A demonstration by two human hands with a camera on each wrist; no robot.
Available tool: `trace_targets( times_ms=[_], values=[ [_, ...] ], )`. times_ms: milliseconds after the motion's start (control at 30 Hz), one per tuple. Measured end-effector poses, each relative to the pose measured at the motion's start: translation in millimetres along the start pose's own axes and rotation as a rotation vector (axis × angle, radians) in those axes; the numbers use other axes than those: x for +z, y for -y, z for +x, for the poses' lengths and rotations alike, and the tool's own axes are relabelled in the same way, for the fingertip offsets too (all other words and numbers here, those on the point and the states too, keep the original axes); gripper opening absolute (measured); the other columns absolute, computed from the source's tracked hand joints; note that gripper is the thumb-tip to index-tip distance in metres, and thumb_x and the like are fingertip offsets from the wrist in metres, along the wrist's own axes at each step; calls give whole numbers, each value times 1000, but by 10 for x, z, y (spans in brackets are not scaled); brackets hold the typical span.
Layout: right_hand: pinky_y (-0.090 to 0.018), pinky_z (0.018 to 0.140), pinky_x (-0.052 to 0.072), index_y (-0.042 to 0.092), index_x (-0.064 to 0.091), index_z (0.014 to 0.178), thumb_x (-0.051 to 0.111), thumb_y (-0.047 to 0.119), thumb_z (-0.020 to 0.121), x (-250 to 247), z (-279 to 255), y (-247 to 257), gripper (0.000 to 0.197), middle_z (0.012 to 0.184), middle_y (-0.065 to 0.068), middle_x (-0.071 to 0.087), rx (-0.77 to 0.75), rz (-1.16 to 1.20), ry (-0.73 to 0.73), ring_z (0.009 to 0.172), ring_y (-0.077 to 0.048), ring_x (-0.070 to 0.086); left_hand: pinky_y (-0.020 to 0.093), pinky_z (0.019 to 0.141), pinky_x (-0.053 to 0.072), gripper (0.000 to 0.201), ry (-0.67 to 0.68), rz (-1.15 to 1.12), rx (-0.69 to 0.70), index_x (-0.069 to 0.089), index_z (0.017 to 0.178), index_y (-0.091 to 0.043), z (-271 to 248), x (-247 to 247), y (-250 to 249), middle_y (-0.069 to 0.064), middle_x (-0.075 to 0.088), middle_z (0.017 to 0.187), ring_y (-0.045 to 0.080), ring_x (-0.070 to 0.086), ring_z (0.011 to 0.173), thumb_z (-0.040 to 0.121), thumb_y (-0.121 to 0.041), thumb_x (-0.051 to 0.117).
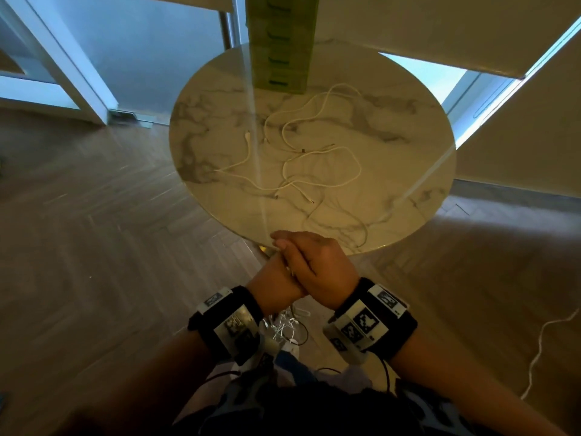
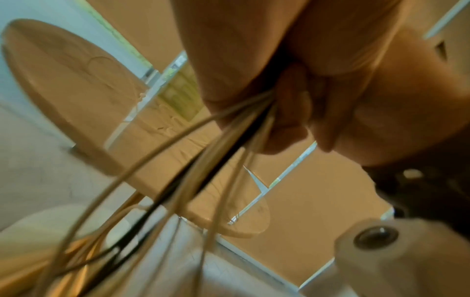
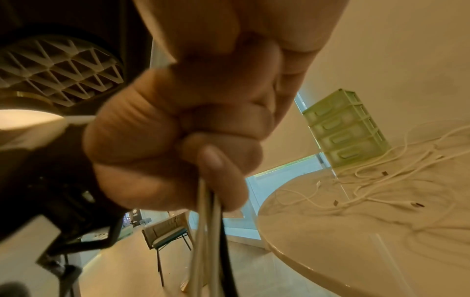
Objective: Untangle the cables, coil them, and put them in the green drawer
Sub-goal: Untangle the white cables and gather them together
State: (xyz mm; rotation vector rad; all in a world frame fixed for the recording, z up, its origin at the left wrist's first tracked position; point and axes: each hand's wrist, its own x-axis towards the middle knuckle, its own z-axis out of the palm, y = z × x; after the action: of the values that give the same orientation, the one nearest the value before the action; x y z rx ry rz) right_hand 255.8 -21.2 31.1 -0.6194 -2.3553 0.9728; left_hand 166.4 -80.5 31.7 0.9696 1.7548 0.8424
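Both hands meet just in front of the near edge of the round marble table [image 1: 408, 121]. My left hand [image 1: 270, 281] and right hand [image 1: 317, 265] together grip a bundle of looped cables [image 2: 218, 148], light strands with one black strand, which hangs down below the fists [image 3: 206, 231]. Fingers of both hands curl round the strands. More white cables [image 1: 314, 152] lie loosely tangled across the middle of the table, plugs showing. The green drawer unit [image 1: 283, 42] stands at the table's far side, its drawers closed [image 3: 346, 130].
A white cord [image 1: 540, 350] trails over the wooden floor at the right. A chair [image 3: 165, 231] stands farther off on the floor. Walls and window frames surround the table.
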Motion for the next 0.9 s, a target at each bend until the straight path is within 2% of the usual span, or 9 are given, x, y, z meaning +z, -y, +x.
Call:
trace_targets(
  times_ms=[100,167,333,467,533,633,700,767,900],
  values=[
    [-21,96,41,3,65,110,31,30,99,64,-37,24,45,110,-11,66,-135,-32,33,106,-16,56,26,91,37,40,40,-10,21,41,128,16,-44,-14,108,32,48,132,42,46,123,89,10,49],
    [-23,100,40,1,64,111,34,24,98,65,-32,-4,40,115,-13,64,-149,5,39,111,-16,52,26,85,43,34,13,7,32,46,125,13,-66,-36,61,29,53,126,40,51,119,91,8,47],
    [-16,104,35,23,18,146,49,39,85,-32,-134,-106,71,147,7,35,329,665,95,135,-3,34,11,61,45,26,-52,-304,177,59,77,-15,-56,-239,-65,-13,65,65,0,62,67,83,11,56],
    [-16,88,45,7,42,128,64,20,84,208,-176,-151,51,116,9,57,351,457,322,103,13,53,19,62,48,17,-194,-327,214,54,73,-10,-8,-303,-95,-4,56,62,7,57,63,83,-7,68],
    [-25,78,52,0,55,108,55,13,90,299,-66,-142,23,102,-9,65,335,411,206,89,-1,63,21,69,47,21,-226,-324,294,53,78,-17,-16,-320,-112,-11,56,68,6,57,70,78,-13,74],
    [-42,72,53,0,63,86,47,25,87,364,84,-108,30,84,-19,64,285,453,126,79,-27,62,23,90,45,52,-296,-132,434,50,104,-45,-16,-452,-1,-18,50,114,13,54,108,64,-35,80],
    [-30,73,50,3,63,86,45,28,85,423,171,-43,31,85,-19,63,266,478,162,79,-22,61,14,82,48,49,-200,-220,336,54,110,-34,-37,-557,8,0,58,119,3,60,99,70,-24,81],
    [-25,78,49,-3,61,99,43,19,88,513,262,68,31,94,-19,63,158,417,172,89,-18,60,15,74,50,4,-148,-306,285,65,89,-20,-12,-631,16,14,70,93,6,67,79,85,-19,67],
    [-25,94,43,1,48,123,43,16,92,747,310,103,35,114,-7,58,195,418,176,105,-13,54,31,72,54,43,-246,-288,232,58,63,-8,40,-764,87,5,62,59,13,62,59,91,-39,48]
  ],
)
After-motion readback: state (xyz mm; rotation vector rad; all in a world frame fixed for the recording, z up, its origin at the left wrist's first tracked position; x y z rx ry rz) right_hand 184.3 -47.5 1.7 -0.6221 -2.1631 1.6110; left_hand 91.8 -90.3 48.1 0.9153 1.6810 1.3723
